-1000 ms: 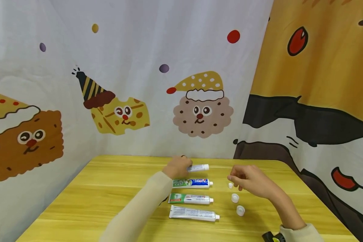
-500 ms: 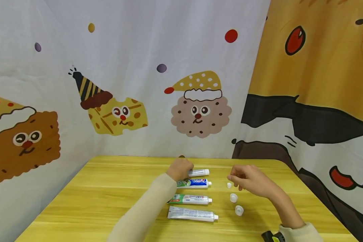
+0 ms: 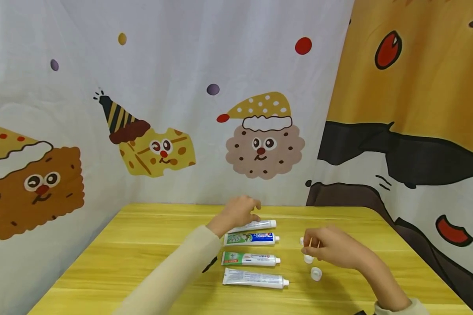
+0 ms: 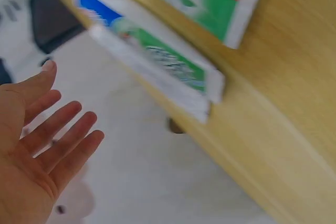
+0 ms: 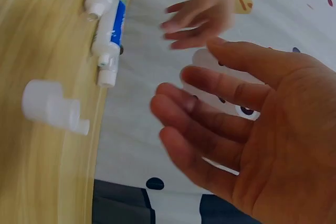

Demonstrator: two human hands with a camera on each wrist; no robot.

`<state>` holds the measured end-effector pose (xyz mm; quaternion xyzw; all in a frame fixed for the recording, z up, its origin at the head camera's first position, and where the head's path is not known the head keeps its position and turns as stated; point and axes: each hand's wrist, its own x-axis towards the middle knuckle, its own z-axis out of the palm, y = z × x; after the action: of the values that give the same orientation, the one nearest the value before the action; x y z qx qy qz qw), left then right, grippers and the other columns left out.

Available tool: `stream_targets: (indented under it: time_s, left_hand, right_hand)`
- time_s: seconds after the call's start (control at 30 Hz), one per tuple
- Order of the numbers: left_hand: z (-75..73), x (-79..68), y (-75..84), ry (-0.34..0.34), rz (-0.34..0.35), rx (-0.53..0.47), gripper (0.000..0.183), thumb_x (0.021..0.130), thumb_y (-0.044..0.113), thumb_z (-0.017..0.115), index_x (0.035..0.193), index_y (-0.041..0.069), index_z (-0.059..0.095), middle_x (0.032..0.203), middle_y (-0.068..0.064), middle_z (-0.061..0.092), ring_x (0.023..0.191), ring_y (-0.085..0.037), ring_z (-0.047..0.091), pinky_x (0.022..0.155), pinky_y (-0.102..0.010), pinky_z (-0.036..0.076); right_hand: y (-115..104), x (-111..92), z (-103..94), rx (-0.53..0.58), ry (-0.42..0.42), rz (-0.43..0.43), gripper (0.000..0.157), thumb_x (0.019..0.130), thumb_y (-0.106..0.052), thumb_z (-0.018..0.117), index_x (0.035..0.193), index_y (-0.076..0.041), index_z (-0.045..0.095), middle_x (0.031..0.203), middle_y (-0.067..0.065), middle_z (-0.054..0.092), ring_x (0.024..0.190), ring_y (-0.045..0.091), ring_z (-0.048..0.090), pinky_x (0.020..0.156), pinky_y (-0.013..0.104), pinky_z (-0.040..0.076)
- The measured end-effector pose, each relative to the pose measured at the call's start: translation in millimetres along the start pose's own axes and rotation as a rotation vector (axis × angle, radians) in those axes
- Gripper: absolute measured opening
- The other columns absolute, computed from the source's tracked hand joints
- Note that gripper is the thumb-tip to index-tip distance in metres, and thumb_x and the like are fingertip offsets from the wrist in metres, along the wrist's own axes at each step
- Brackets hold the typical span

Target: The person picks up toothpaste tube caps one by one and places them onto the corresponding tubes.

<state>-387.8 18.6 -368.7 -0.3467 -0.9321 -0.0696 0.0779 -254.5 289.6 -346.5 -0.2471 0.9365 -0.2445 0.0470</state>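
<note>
Hanging at the far left, a white cloth (image 3: 31,105) shows a brown biscuit (image 3: 63,201) in a spotted hat, then a wedge of cheese (image 3: 181,151) in a striped one. Below them spreads a wooden table (image 3: 142,245), and a cream left sleeve (image 3: 169,275) runs over it from the bottom edge. At its end the left hand (image 3: 239,211) is above the back of the table with thumb and fingers apart, holding nothing; the left wrist view shows the fingers spread and clear of the tubes.

Beside this hand, four toothpaste tubes lie flat in a row, their nozzle ends to the right. Farthest back is a slim white tube (image 3: 261,225), partly hidden by the hand, with a wide cap on its end. In front of it come a blue and green tube (image 3: 256,239), a green and white tube (image 3: 256,260) and, nearest, a larger white tube (image 3: 255,278); these three end in bare, narrow nozzles.

Farther right, three loose white caps make a line: the far cap (image 3: 301,241), the middle cap (image 3: 308,259) and the near cap (image 3: 316,274). Over the first two, partly covering them, is the right hand (image 3: 335,247), its fingers loosely bent and gripping nothing. The two hands are apart. A cream cuff (image 3: 402,308) follows at the right wrist.
</note>
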Motion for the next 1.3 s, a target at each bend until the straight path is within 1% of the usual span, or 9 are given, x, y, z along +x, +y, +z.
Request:
stream_targets:
  time_s: [0.13,0.27,0.4,0.5,0.6,0.7,0.87,1.13,1.3]
  left_hand:
    - [-17.6,-20.0,10.5,0.059,0.070,-0.033,0.032,0.094,0.041,0.075,0.117,0.019,0.077,0.107,0.003,0.078,0.093,-0.011,0.072,0.079,-0.027,0.058]
    - [-23.9,-46.1,23.8,0.083,0.141,-0.080,0.021,0.095,0.041,0.074,0.103,0.023,0.079,0.092,0.012,0.077,0.078,0.000,0.067,0.068,-0.019,0.051]
    - [-19.4,-70.2,36.1,0.055,0.177,-0.142,0.016,0.094,0.042,0.074,0.093,0.027,0.078,0.083,0.018,0.073,0.070,0.007,0.058,0.064,-0.015,0.047]
    - [-12.7,-84.4,39.9,0.013,0.179,-0.192,0.015,0.092,0.042,0.077,0.090,0.027,0.077,0.080,0.019,0.071,0.069,0.008,0.056,0.063,-0.014,0.046]
    - [-5.6,-95.2,40.8,-0.023,0.176,-0.220,0.014,0.090,0.040,0.080,0.090,0.026,0.077,0.081,0.020,0.071,0.071,0.009,0.057,0.066,-0.014,0.047]
    - [0.9,-102.3,41.7,-0.067,0.169,-0.227,0.015,0.088,0.040,0.081,0.093,0.026,0.078,0.083,0.021,0.071,0.074,0.010,0.058,0.068,-0.014,0.048]
    - [7.2,-107.5,46.6,-0.091,0.158,-0.151,0.027,0.084,0.044,0.084,0.102,0.025,0.078,0.090,0.017,0.073,0.078,0.006,0.059,0.071,-0.017,0.050]
    - [17.7,-109.3,56.1,-0.108,0.179,-0.075,0.035,0.081,0.045,0.086,0.109,0.025,0.078,0.101,0.016,0.076,0.088,0.002,0.064,0.078,-0.021,0.052]
    - [22.1,-108.2,57.7,-0.127,0.161,-0.069,0.035,0.080,0.043,0.087,0.109,0.027,0.078,0.097,0.017,0.074,0.082,0.002,0.059,0.075,-0.021,0.050]
  right_hand:
    - [6.8,-9.8,2.5,-0.026,-0.066,0.049,0.015,0.095,-0.033,0.073,0.099,-0.019,0.070,0.084,-0.008,0.069,0.072,0.004,0.060,0.063,0.026,0.049]
    - [14.2,-15.8,5.5,-0.018,-0.158,0.131,0.017,0.092,-0.027,0.077,0.104,-0.017,0.071,0.089,-0.001,0.067,0.080,0.012,0.059,0.070,0.032,0.049]
    - [18.1,-16.4,11.2,0.001,-0.220,0.233,0.019,0.088,-0.022,0.080,0.104,-0.021,0.070,0.095,0.005,0.064,0.091,0.023,0.055,0.076,0.042,0.048]
    - [19.6,-14.8,14.9,0.002,-0.234,0.257,0.020,0.088,-0.020,0.081,0.104,-0.022,0.070,0.097,0.006,0.064,0.093,0.024,0.054,0.075,0.043,0.049]
    - [21.9,-12.8,17.2,0.005,-0.240,0.235,0.020,0.088,-0.016,0.080,0.106,-0.020,0.070,0.096,0.005,0.064,0.090,0.022,0.055,0.073,0.040,0.049]
    - [23.7,-11.7,19.8,0.010,-0.243,0.230,0.020,0.088,-0.015,0.080,0.105,-0.020,0.070,0.093,0.004,0.064,0.086,0.021,0.056,0.071,0.037,0.049]
    - [24.8,-9.6,24.7,0.017,-0.255,0.239,0.020,0.089,-0.013,0.080,0.105,-0.020,0.070,0.088,0.003,0.063,0.080,0.019,0.055,0.068,0.034,0.047]
    - [25.4,-9.6,26.8,0.027,-0.248,0.218,0.019,0.087,-0.011,0.080,0.100,-0.019,0.068,0.083,0.003,0.062,0.073,0.017,0.054,0.062,0.029,0.044]
    - [27.5,-10.6,28.0,0.061,-0.269,0.199,0.022,0.087,-0.009,0.080,0.100,-0.017,0.064,0.079,0.004,0.061,0.066,0.015,0.054,0.059,0.027,0.044]
